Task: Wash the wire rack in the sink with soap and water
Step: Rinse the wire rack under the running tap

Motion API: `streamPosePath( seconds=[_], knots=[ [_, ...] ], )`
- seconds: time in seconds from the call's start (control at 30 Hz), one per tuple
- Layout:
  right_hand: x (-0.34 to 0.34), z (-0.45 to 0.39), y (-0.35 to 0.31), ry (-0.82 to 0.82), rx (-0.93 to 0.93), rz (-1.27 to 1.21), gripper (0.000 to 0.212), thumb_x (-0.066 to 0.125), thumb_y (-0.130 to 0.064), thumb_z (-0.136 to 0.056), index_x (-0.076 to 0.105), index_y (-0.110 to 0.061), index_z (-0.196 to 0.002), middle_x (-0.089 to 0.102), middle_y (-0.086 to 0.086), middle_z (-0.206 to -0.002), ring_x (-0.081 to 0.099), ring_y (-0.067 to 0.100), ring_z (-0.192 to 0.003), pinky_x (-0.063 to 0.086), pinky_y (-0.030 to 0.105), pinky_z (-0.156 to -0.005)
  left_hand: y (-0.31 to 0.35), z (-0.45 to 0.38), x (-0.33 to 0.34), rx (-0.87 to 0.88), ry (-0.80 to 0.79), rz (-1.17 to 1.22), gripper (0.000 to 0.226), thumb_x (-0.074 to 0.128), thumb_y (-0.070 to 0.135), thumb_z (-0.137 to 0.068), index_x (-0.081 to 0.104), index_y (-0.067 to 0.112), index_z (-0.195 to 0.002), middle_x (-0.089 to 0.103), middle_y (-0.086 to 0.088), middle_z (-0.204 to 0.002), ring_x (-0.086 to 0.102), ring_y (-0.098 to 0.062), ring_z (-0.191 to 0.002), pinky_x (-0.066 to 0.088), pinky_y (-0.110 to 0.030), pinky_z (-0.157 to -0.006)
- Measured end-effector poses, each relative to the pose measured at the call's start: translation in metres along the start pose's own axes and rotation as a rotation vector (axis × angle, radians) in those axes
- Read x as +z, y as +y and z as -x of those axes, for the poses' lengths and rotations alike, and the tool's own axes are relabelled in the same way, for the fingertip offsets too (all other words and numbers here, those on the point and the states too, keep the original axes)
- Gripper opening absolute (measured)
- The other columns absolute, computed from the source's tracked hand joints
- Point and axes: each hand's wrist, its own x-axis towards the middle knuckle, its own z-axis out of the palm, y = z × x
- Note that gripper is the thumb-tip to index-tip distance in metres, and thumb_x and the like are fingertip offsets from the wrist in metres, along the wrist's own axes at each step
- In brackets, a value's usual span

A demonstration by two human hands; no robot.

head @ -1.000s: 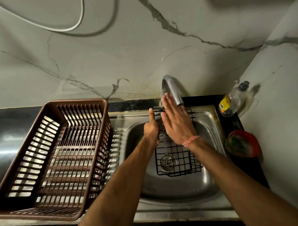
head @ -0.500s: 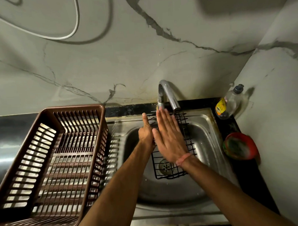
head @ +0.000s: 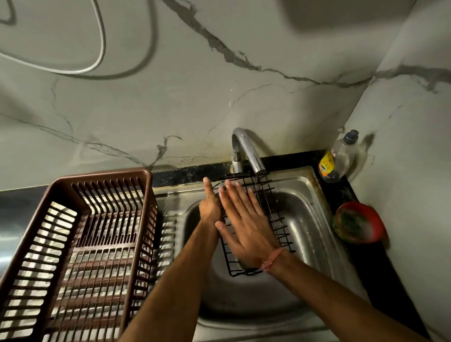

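Over sink (head: 308, 206), wire rack (head: 270, 215) tilted, long axis toward faucet (head: 247, 151).

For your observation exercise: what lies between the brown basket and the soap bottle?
In the head view, the sink, holding the wire rack, both hands, and the tap.

Black wire rack (head: 274, 215), brown slatted basket (head: 75, 244), grey-veined marble wall (head: 216, 93).

Black wire rack (head: 275, 215), glossy steel sink (head: 309, 219), brown plastic basket (head: 67, 245)
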Motion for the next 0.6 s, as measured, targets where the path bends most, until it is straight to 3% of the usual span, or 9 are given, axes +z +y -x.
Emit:
streamPosePath(
  seconds=[0.1,0.17,0.23,0.27,0.3,0.37,0.43,0.53,0.6],
  knots=[
    [-0.004,-0.021,0.016,0.050,0.056,0.001,0.067,0.016,-0.047,-0.111,-0.005,-0.016,-0.166,-0.013,0.004,-0.173,-0.011,0.017,-0.160,0.007,0.053,-0.129,0.008,0.007,-0.001,-0.015,-0.004,0.060,0.107,0.029,0.099,-0.084,0.075,0.006,-0.114,0.073,-0.009,-0.084,0.071,-0.022,-0.071,0.055,-0.032,-0.061],
    [-0.008,-0.033,0.034,0.083,0.123,0.005,0.064,0.019,-0.047,-0.111,-0.006,-0.023,-0.166,-0.007,0.004,-0.174,-0.008,0.016,-0.160,0.006,0.054,-0.129,0.015,0.014,-0.002,0.027,-0.028,0.080,0.113,0.031,0.096,-0.088,0.070,-0.002,-0.128,0.074,-0.018,-0.084,0.065,-0.028,-0.053,0.040,-0.023,-0.045],
    [-0.010,-0.039,0.050,0.096,0.182,0.009,0.063,0.019,-0.048,-0.112,-0.006,-0.028,-0.166,0.003,0.004,-0.174,-0.003,0.017,-0.160,0.008,0.055,-0.128,0.016,0.011,-0.003,0.071,-0.041,0.080,0.117,0.035,0.092,-0.091,0.046,-0.008,-0.150,0.077,-0.023,-0.096,0.059,-0.030,-0.049,0.045,-0.025,-0.047],
    [-0.009,-0.039,0.055,0.098,0.208,0.010,0.063,0.019,-0.049,-0.112,-0.005,-0.027,-0.166,0.005,0.005,-0.174,-0.002,0.017,-0.161,0.008,0.055,-0.128,0.016,0.007,-0.003,0.080,-0.043,0.074,0.115,0.037,0.090,-0.092,0.040,-0.007,-0.153,0.071,-0.015,-0.078,0.048,-0.022,-0.047,0.052,-0.032,-0.054],
    [-0.007,-0.038,0.057,0.099,0.231,0.014,0.064,0.018,-0.049,-0.111,-0.005,-0.025,-0.166,0.005,0.005,-0.174,-0.003,0.018,-0.161,0.009,0.055,-0.128,0.015,0.003,-0.003,0.075,-0.038,0.072,0.114,0.039,0.090,-0.092,0.040,-0.007,-0.152,0.056,-0.004,-0.063,0.038,-0.016,-0.047,0.054,-0.036,-0.059],
    [-0.005,-0.032,0.052,0.091,0.257,0.030,0.070,0.019,-0.052,-0.111,-0.008,-0.019,-0.166,-0.001,0.008,-0.174,-0.007,0.019,-0.160,0.008,0.054,-0.128,0.015,0.004,-0.002,0.040,-0.024,0.096,0.118,0.040,0.094,-0.087,0.052,-0.008,-0.146,0.041,0.003,-0.057,0.031,-0.013,-0.048,0.040,-0.029,-0.047],
    [-0.004,-0.025,0.035,0.057,0.199,0.045,0.076,0.019,-0.056,-0.109,-0.011,-0.014,-0.165,-0.010,0.010,-0.173,-0.011,0.022,-0.160,0.005,0.055,-0.129,0.014,0.008,0.002,0.023,-0.025,0.124,0.111,0.038,0.095,-0.085,0.068,-0.001,-0.132,0.059,-0.003,-0.066,0.047,-0.013,-0.051,0.041,-0.025,-0.044],
    [-0.005,-0.025,0.021,0.018,0.042,0.107,0.075,0.020,-0.055,-0.109,-0.008,-0.015,-0.165,-0.016,0.007,-0.173,-0.014,0.026,-0.159,0.007,0.058,-0.128,0.008,0.007,0.004,-0.016,-0.037,0.124,0.103,0.034,0.097,-0.084,0.074,0.008,-0.116,0.079,-0.016,-0.105,0.076,-0.027,-0.087,0.056,-0.036,-0.062],
    [-0.010,-0.033,0.028,0.028,0.015,0.075,0.071,0.021,-0.051,-0.110,-0.006,-0.018,-0.166,-0.015,0.003,-0.173,-0.012,0.021,-0.160,0.009,0.057,-0.128,0.006,0.007,0.003,-0.002,-0.079,0.165,0.115,0.038,0.105,-0.071,0.075,0.008,-0.119,0.080,-0.017,-0.110,0.079,-0.029,-0.095,0.061,-0.038,-0.072]
  ],
)
